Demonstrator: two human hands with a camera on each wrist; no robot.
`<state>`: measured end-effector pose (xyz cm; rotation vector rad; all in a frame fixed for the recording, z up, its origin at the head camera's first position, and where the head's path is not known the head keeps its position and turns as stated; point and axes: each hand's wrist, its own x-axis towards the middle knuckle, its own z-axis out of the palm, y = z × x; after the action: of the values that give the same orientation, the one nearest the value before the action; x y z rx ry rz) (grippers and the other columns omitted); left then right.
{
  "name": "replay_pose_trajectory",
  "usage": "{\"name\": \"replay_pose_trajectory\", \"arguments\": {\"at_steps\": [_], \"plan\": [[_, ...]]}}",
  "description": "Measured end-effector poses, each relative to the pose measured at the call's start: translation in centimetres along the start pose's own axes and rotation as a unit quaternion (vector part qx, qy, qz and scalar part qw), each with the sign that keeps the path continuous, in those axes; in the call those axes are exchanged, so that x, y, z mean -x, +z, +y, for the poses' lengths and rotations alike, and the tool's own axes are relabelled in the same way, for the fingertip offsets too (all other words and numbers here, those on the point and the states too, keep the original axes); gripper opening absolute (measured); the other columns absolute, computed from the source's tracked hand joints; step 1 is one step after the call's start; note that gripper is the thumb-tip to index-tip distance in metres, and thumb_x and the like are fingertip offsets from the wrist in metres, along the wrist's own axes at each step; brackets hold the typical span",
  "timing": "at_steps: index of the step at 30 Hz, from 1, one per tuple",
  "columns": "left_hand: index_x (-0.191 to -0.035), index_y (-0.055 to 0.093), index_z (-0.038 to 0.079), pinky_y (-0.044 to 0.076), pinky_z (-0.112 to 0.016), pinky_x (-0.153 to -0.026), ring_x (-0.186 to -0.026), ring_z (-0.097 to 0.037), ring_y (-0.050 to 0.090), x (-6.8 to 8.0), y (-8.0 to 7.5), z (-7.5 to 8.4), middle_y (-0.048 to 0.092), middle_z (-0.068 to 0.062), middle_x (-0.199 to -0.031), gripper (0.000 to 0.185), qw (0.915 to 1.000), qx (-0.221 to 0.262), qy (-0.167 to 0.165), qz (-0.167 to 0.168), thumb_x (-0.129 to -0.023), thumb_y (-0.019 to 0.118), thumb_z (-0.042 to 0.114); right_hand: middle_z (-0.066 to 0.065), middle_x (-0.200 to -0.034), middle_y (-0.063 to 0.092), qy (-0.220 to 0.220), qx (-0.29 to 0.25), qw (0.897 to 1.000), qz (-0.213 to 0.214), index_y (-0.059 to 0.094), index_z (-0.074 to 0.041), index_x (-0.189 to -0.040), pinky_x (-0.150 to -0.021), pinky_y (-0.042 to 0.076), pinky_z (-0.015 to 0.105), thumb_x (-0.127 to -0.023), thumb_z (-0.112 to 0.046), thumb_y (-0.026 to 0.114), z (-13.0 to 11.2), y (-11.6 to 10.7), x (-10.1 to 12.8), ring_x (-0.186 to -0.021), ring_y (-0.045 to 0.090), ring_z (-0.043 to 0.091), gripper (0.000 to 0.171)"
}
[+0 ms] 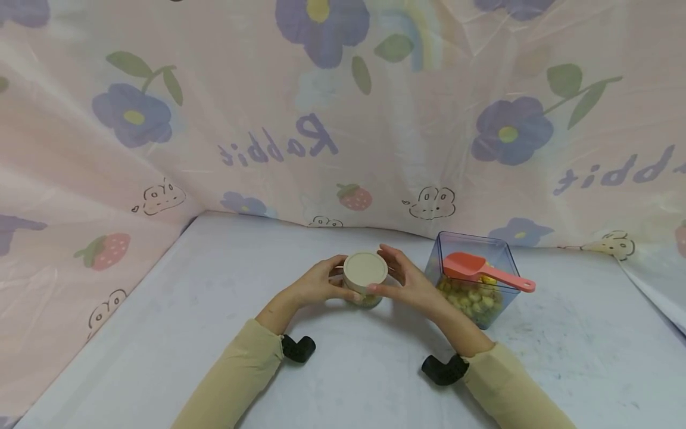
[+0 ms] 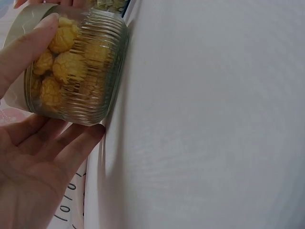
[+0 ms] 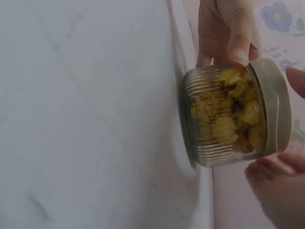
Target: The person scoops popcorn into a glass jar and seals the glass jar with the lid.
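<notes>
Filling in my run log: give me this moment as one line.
left hand: holds ribbed jar | right hand: on beige lid | jar: on table, lidded | pink scoop: in clear bin

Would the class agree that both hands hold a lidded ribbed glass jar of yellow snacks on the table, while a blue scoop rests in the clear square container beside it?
Not quite: the scoop is coral pink, not blue, as the head view shows. The rest stands: the left hand and right hand hold the lidded ribbed jar on the table, and the scoop rests in the clear square container.
</notes>
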<state>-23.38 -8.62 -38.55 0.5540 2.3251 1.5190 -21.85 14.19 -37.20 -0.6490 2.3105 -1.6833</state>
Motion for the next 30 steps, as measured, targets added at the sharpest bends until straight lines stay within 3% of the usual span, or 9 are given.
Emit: {"name": "replay_pose_trajectory", "arguments": {"at_steps": [4, 12, 23, 30], "plan": [[-0.143, 0.038, 0.004, 0.039, -0.036, -0.109, -0.137, -0.028, 0.040, 0.07, 0.01, 0.01, 0.044, -0.010, -0.145, 0.080, 0.9999, 0.011, -0.009, -0.002, -0.076, 0.081, 0.011, 0.022, -0.156, 0.020, -0.033, -0.025, 0.999, -0.036, 0.021, 0.002, -0.150, -0.116, 0.014, 0.057, -0.090, -0.012, 0.067, -0.09, -0.30, 0.16, -0.144, 0.017, 0.041, 0.077], [-0.143, 0.039, 0.004, 0.039, -0.037, -0.109, -0.137, -0.029, 0.040, 0.03, 0.01, -0.21, 0.045, -0.011, -0.144, 0.080, 0.9999, 0.016, -0.002, -0.005, -0.076, 0.082, 0.012, 0.028, -0.154, 0.021, -0.051, 0.001, 0.997, -0.052, 0.024, 0.006, -0.148, -0.115, 0.014, 0.059, -0.093, -0.007, 0.061, -0.37, -0.41, 0.18, -0.143, 0.017, 0.045, 0.067], [-0.142, 0.039, 0.002, 0.040, -0.038, -0.108, -0.136, -0.030, 0.041, 0.02, -0.11, 0.16, 0.046, -0.012, -0.143, 0.080, 1.0000, 0.000, 0.000, 0.002, -0.076, 0.082, 0.013, 0.027, -0.146, 0.038, -0.045, 0.049, 0.998, 0.013, 0.035, 0.007, -0.143, -0.110, 0.033, 0.052, -0.086, -0.007, 0.071, -0.48, -0.04, 0.04, -0.133, 0.039, 0.044, 0.069], [-0.142, 0.039, 0.003, 0.040, -0.037, -0.108, -0.137, -0.029, 0.040, 0.00, -0.03, -0.10, 0.045, -0.012, -0.144, 0.080, 0.9999, 0.008, -0.006, -0.001, -0.076, 0.082, 0.013, 0.025, -0.146, 0.039, -0.017, 0.046, 0.999, 0.022, 0.036, 0.004, -0.144, -0.110, 0.033, 0.053, -0.085, -0.010, 0.073, -0.39, 0.07, 0.21, -0.134, 0.039, 0.042, 0.071]]}}
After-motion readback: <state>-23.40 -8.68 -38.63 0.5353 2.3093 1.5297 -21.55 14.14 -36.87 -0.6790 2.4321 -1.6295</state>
